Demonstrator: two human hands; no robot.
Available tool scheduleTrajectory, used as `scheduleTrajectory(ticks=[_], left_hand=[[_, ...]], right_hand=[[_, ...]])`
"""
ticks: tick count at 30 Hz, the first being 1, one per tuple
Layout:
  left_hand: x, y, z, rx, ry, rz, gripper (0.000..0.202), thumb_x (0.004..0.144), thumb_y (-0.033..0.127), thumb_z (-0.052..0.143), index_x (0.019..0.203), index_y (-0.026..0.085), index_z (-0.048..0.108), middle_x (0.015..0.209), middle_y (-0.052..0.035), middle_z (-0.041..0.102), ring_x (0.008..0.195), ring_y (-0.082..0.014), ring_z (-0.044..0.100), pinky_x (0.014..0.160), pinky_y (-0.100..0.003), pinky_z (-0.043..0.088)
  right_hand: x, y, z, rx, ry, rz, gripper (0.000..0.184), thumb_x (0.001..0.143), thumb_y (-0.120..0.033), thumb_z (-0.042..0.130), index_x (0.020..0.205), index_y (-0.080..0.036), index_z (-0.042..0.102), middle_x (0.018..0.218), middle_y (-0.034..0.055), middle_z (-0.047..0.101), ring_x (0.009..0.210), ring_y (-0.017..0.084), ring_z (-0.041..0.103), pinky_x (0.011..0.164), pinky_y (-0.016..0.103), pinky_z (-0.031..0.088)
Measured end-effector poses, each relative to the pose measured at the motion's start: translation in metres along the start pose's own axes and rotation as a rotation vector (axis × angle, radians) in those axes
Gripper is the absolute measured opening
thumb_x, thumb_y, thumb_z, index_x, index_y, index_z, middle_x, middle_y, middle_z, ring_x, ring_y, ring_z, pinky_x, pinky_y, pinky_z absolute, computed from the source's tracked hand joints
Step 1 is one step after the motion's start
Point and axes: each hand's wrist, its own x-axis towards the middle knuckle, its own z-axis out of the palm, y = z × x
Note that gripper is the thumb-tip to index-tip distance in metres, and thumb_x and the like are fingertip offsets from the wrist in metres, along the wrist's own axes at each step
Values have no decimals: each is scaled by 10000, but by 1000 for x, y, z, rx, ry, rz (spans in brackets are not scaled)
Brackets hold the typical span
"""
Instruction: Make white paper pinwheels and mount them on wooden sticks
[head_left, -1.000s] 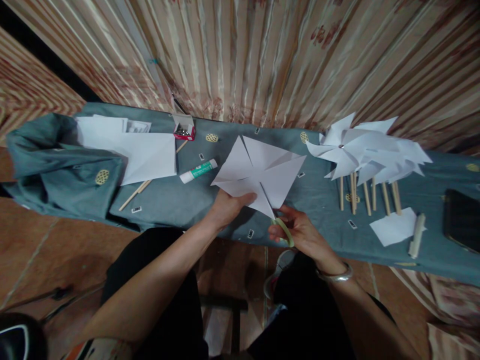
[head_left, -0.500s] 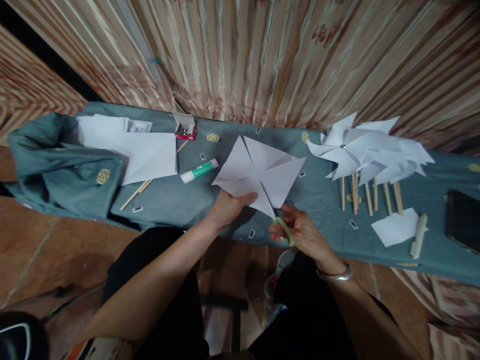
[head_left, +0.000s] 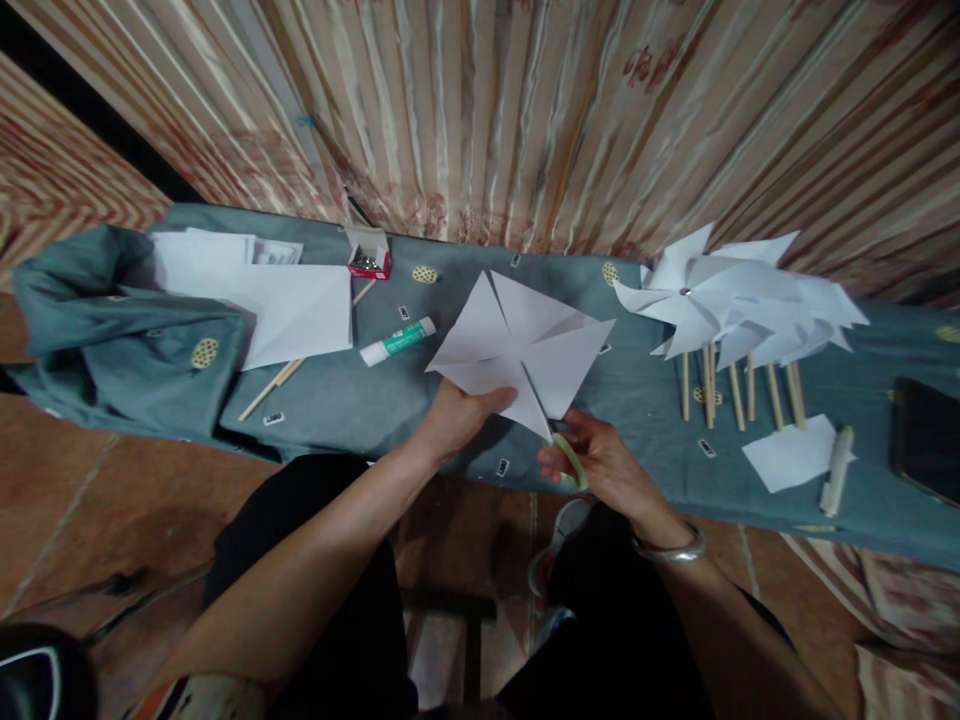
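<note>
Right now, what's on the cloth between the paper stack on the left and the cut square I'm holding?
A glue stick on its side, apart from the cut square, in the head view.

Dim, soft light; sharp centre, edges stretched by wide-angle distortion.

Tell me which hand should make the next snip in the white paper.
Right: the right hand holds the green-handled scissors at the near corner of the white paper; the left hand grips its edge.

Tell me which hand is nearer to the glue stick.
Left. The left hand grips the paper square at its near edge, just right of the glue stick; the right hand, holding the scissors, is farther right, past its lower corner.
</note>
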Motion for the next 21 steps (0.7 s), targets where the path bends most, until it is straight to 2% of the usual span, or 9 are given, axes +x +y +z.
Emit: scheduleTrajectory(ticks=[7,14,21], left_hand=[[0,1,0,8,-5,6,376,589,201,768,939,147,641,1036,-104,699,969,-255,636,949,-447,471],[0,0,0,-18,-7,2,385,572,206,783,924,149,638,1002,-89,697,939,-243,634,940,-442,468],[0,-1,0,-4,-11,0,360,574,208,781,901,158,639,987,-87,711,927,-250,642,929,-458,478]], right_hand=[[0,2,-2,-9,-6,-39,668,497,-409,902,1077,-187,657,550,-53,614,492,116,577,465,209,460],[0,1,0,8,1,-18,690,481,-395,902,1087,-188,644,539,-68,605,481,104,561,458,205,455],[0,-1,1,11,11,-10,638,472,-405,906,1011,-191,642,548,-64,611,482,104,571,462,208,461]])
